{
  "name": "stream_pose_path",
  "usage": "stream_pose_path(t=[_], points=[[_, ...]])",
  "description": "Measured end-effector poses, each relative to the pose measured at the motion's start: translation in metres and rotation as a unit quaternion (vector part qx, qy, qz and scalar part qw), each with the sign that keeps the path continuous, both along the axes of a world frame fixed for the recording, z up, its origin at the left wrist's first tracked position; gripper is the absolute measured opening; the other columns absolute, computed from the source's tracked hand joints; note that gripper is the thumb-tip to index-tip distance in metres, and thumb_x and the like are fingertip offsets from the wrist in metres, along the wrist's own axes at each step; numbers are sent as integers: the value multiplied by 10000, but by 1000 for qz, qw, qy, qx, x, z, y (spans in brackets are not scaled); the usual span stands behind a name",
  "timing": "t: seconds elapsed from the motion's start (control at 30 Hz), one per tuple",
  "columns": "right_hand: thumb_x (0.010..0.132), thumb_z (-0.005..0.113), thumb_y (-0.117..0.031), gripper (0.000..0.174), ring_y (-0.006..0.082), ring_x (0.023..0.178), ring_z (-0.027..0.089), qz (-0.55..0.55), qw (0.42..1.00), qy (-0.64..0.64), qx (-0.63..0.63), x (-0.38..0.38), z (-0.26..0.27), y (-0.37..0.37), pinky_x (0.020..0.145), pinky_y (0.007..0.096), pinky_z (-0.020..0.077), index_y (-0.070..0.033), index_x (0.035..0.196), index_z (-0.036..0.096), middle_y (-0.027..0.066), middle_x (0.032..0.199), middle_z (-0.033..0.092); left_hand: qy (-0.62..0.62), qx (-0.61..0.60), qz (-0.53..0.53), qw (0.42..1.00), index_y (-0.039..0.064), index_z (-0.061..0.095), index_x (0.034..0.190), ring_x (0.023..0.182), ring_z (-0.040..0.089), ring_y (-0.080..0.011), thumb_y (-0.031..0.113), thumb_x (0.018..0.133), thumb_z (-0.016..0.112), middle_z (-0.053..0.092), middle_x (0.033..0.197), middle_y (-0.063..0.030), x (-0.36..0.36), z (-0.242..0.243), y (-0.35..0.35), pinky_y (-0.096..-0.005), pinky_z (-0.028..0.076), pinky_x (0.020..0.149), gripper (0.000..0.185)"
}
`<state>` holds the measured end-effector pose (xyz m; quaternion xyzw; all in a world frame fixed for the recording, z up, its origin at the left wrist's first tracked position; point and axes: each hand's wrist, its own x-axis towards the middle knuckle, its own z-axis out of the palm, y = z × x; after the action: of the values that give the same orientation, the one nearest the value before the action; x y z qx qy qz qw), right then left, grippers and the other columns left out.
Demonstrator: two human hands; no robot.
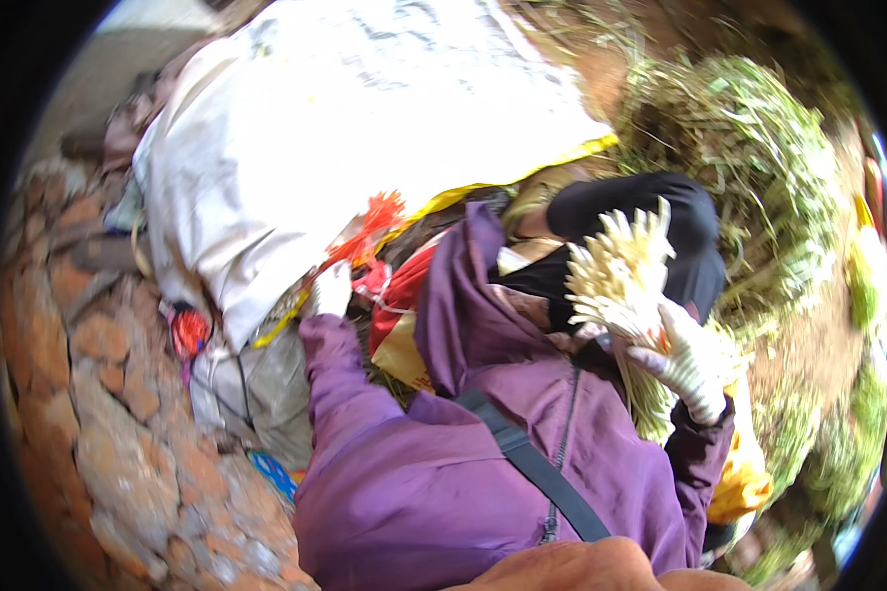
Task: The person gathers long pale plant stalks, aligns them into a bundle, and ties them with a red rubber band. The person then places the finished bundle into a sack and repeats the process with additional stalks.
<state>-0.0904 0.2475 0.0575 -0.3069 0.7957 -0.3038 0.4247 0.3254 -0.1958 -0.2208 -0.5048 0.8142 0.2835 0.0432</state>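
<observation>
My right hand [684,362], in a whitish knitted glove, grips a thick bundle of pale plant stems [621,266]. The cut-looking pale ends fan out above the fingers, and greener lengths hang below. A bit of red shows on the bundle beside my fingers. On the other side, my left hand [332,289], also in a white glove, reaches to a bunch of orange-red plastic strips [377,221] at the edge of a white woven sack [384,111]. Blur hides whether its fingers close on any strip.
A large heap of green stalks [754,170] lies beyond my bent knee [636,214], with smaller green bunches [850,443] lower right. Broken reddish stone paving [126,428] runs along the left. A red and cream bag [406,318] sits by my jacket, and a yellow-orange bag [743,473] behind my right arm.
</observation>
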Motion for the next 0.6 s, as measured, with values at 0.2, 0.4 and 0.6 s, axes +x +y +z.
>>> stream_pose_path(t=[0.2,0.4,0.6], points=[[769,763,-292,617,328,1073,590,-1,967,248,-57,-1,22,30,938,403,452,-22,1281,548,172,1166,619,13,-17,161,987,4,652,1136,934,654,-281,346,994,468,693,1023,-186,1,75,27,-340,494,836,413],[840,701,-225,506,290,964,635,-94,965,136,-205,11,42,36,882,373,472,24,1257,557,163,1056,659,-78,-268,180,943,13,693,1043,807,670,-342,434,977,440,700,919,-194,-39,190,59,-396,508,703,495],[883,646,-92,388,283,1032,623,78,971,35,-225,24,42,1,901,365,467,-2,1246,543,102,1078,665,-27,-173,178,968,-15,706,953,656,644,-204,348,962,532,721,817,-130,-86,252,75,-321,481,627,403]])
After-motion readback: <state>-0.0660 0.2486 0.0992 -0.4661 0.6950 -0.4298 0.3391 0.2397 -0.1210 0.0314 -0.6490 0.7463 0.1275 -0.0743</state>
